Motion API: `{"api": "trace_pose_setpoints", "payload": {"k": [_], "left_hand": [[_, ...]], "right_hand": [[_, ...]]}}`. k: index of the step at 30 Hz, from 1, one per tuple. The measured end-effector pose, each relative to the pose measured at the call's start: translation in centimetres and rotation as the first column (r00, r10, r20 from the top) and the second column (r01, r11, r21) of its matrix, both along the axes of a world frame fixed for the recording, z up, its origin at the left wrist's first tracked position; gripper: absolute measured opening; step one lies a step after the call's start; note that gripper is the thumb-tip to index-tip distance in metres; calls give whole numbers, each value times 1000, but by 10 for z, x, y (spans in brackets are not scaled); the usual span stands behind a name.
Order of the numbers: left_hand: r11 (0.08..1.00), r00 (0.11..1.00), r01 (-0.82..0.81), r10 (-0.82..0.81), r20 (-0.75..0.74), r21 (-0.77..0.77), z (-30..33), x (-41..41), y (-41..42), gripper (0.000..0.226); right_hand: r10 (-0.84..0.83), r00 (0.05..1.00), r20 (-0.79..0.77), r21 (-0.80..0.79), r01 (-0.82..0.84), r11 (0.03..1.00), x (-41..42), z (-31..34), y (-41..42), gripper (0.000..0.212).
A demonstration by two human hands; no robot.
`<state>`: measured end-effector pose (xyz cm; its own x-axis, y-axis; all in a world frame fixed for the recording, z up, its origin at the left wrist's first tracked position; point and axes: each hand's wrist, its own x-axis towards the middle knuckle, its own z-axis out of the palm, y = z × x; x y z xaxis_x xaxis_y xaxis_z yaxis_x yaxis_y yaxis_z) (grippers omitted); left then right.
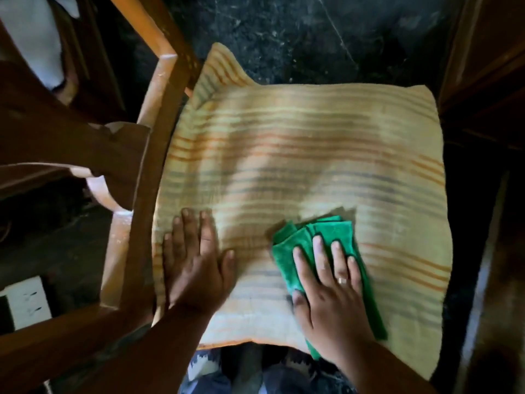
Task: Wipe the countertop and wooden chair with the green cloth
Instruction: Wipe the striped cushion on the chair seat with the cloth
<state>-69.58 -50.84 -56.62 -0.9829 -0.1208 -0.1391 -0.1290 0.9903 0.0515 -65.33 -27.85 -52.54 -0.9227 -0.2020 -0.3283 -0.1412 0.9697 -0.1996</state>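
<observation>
The wooden chair [142, 177] stands below me, its backrest frame at the left. A yellow striped cushion [298, 155] covers its seat. The folded green cloth [287, 251] lies on the near right part of the cushion. My right hand [332, 285] presses flat on the cloth with fingers spread. My left hand [196, 260] rests flat on the cushion's near left edge, next to the chair frame, holding nothing. No countertop is in view.
Dark stone floor [312, 32] lies beyond the chair. Dark wooden furniture [488, 66] stands close at the right. A white wall socket plate [27, 302] shows at lower left. A white cloth item [37, 46] sits at the top left.
</observation>
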Motion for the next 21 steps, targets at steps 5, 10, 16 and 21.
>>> {"api": "trace_pose_setpoints", "payload": {"k": [5,10,16,21], "left_hand": [[1000,1000,8,-8,-23,-15,-15,1,-2,86],[1000,997,21,-20,-73,14,-19,-1,-4,88],[998,997,42,-38,-66,51,-15,-2,-3,84],[998,999,37,-36,-23,48,-11,-2,-3,81]], "right_hand": [[53,994,-99,-34,-56,998,-154,-13,-75,69],[-40,992,-116,68,48,997,-269,-17,-47,71],[-400,908,-129,242,420,875,-194,15,111,78],[221,974,-38,48,-219,974,-50,4,12,74]]}}
